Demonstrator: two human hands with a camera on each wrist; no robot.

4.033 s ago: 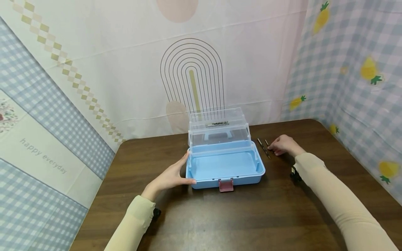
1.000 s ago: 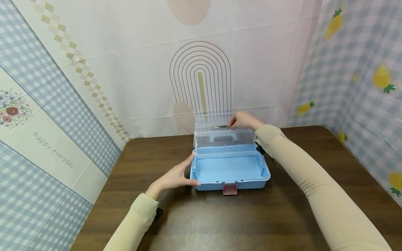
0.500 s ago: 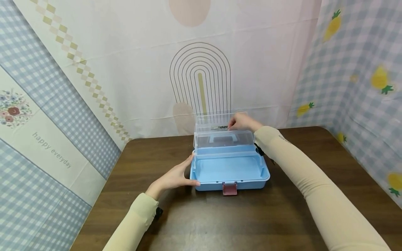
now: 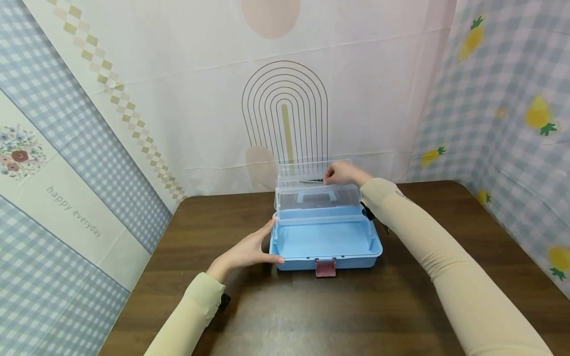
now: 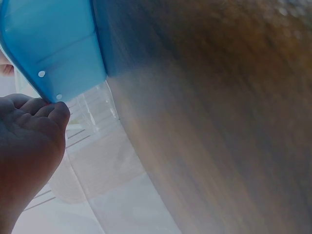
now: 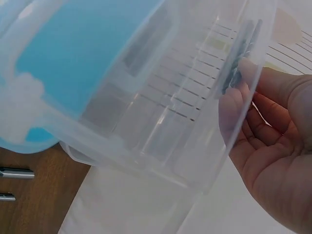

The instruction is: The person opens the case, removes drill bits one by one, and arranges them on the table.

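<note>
smooth plastic box [image 4: 298, 264] and tray [image 4: 289, 182], shiny metal bits [image 4: 310, 181], glossy wooden table [image 4: 285, 316], matt cloth backdrop [image 4: 200, 123]

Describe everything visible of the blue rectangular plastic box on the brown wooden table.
The open blue plastic box stands upright on the brown wooden table, a reddish latch on its front. Transparent stepped plastic trays rise at its back, a blue handle showing through; at the upper tray, the right hand pinches thin metal drill bits. The left hand touches the box's left end.

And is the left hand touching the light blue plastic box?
Touching. The head view shows the left hand on the box, thumb against its front corner.
</note>
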